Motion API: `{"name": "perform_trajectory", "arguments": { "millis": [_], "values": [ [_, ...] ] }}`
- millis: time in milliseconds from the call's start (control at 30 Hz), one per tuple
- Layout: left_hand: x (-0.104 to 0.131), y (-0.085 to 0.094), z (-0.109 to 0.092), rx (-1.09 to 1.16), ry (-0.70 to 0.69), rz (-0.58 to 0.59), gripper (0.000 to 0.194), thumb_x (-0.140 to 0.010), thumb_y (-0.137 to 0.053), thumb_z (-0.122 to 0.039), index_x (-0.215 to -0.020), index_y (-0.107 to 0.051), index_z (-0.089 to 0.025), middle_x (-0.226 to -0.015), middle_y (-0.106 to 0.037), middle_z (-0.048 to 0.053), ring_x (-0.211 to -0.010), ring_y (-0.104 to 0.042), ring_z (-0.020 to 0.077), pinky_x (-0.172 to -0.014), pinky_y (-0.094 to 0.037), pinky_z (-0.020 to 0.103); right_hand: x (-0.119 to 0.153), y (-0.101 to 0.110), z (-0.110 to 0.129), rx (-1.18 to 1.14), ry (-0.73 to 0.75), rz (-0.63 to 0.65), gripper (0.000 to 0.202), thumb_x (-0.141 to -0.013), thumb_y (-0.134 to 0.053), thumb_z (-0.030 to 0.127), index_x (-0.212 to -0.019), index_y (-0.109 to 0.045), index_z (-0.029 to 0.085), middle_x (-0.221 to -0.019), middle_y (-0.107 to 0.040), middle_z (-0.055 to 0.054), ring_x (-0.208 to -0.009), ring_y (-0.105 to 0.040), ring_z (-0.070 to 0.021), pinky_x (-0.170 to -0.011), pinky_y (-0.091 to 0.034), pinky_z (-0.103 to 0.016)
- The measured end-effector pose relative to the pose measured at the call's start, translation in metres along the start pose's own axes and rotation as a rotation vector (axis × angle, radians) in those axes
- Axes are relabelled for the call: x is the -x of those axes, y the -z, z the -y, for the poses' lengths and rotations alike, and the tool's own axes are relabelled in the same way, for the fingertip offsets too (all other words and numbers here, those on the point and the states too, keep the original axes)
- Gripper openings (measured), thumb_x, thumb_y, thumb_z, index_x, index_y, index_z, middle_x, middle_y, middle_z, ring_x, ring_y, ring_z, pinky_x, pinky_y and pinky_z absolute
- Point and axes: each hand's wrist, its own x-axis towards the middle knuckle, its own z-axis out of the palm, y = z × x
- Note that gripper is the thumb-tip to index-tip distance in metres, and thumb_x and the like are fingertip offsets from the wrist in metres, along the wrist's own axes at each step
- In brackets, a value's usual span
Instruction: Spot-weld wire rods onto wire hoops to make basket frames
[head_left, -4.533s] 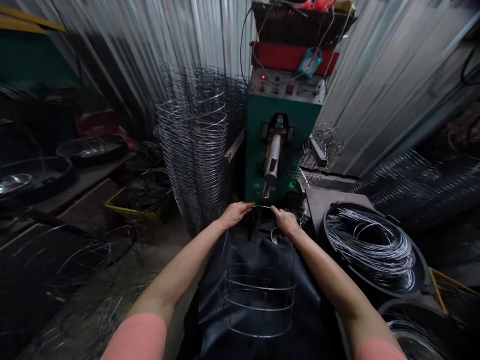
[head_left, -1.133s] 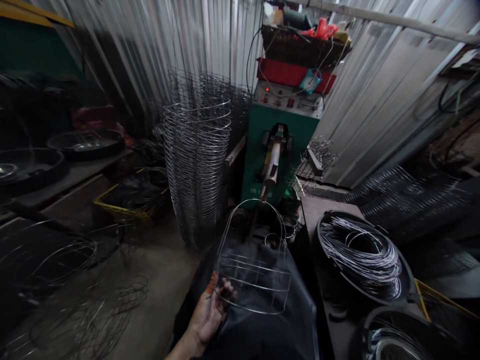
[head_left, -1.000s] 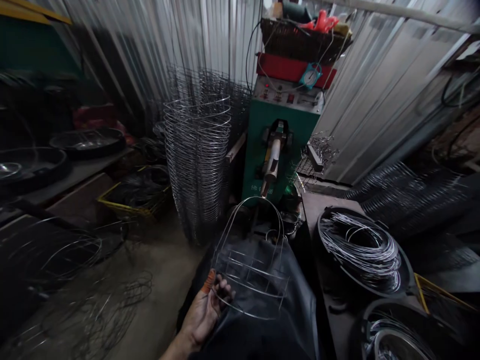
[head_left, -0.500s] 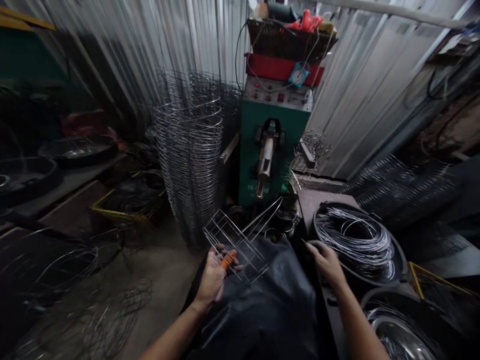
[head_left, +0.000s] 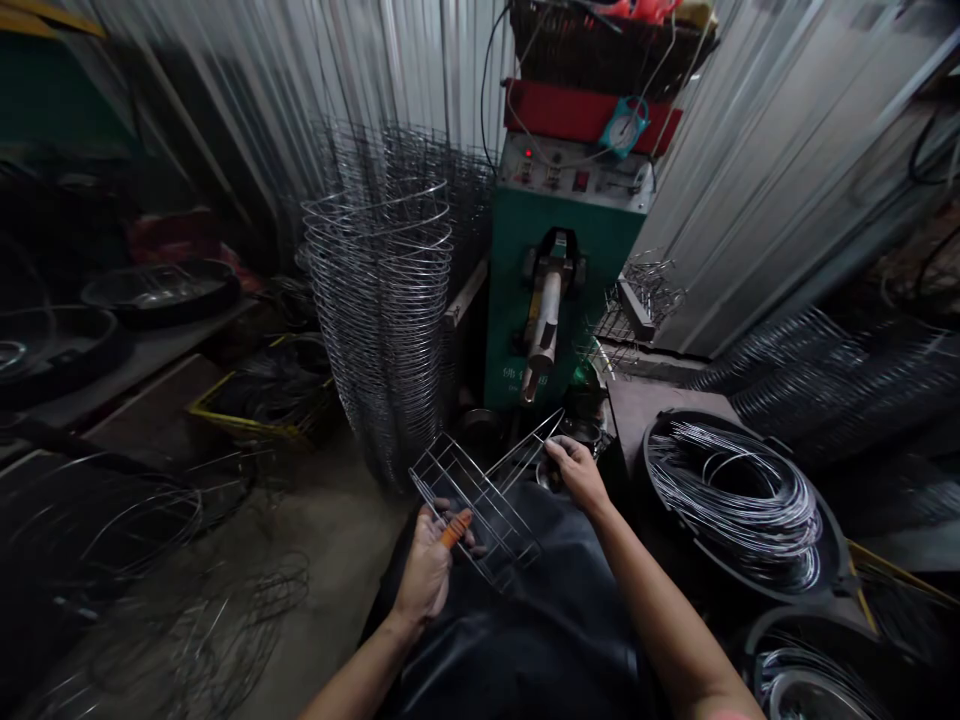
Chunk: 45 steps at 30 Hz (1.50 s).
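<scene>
Past the tall stack of wire hoops (head_left: 382, 300) on the left, the left hand (head_left: 424, 572) is closed around one side of the wire frame (head_left: 491, 490), which sits tilted above the dark lap cover (head_left: 540, 630). In front of the green machine (head_left: 553, 310), the right hand (head_left: 579, 475) has fingertips drawn narrow at the frame's far end, though I can't tell whether they pinch it, and a tub (head_left: 846, 530) of wire stands beyond. I'd call this step positioning the frame by hand; the next move seems to want a steady left grip.
</scene>
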Motion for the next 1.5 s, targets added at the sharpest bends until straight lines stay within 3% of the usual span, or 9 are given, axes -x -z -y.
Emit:
{"name": "perform_trajectory", "arguments": {
  "millis": [400,967,1500],
  "values": [
    [-0.030,-0.007,-0.002,-0.029,0.008,-0.006,0.051,-0.059,-0.072,-0.025,-0.096,-0.038,-0.023,-0.074,-0.054,-0.007,-0.056,-0.053,0.0080,-0.057,-0.052,0.029,-0.032,-0.003,-0.025,-0.302,-0.041,-0.030,0.032,-0.069,-0.066,0.047,-0.067,-0.055,0.017,-0.059,-0.052,0.003,-0.049,-0.048,-0.0082,-0.044,-0.036,-0.019],
    [-0.059,-0.017,-0.012,-0.073,0.057,-0.063,0.056,-0.054,-0.076,-0.029,-0.095,-0.038,-0.022,-0.068,-0.050,-0.008,-0.049,-0.050,0.0071,-0.049,-0.051,0.027,-0.061,-0.013,-0.030,-0.344,-0.062,-0.096,0.029,-0.065,-0.068,0.042,-0.064,-0.054,0.016,-0.057,-0.051,0.003,-0.050,-0.048,-0.0079,-0.049,-0.043,-0.020],
    [-0.075,-0.033,-0.020,-0.101,0.033,-0.083,0.053,-0.056,-0.075,-0.029,-0.092,-0.036,-0.022,-0.067,-0.049,-0.007,-0.047,-0.048,0.0068,-0.045,-0.048,0.024,-0.090,-0.010,-0.031,-0.323,-0.061,-0.119,0.031,-0.061,-0.069,0.043,-0.065,-0.055,0.016,-0.054,-0.053,0.003,-0.045,-0.049,-0.0082,-0.044,-0.041,-0.020]
  ]
}}
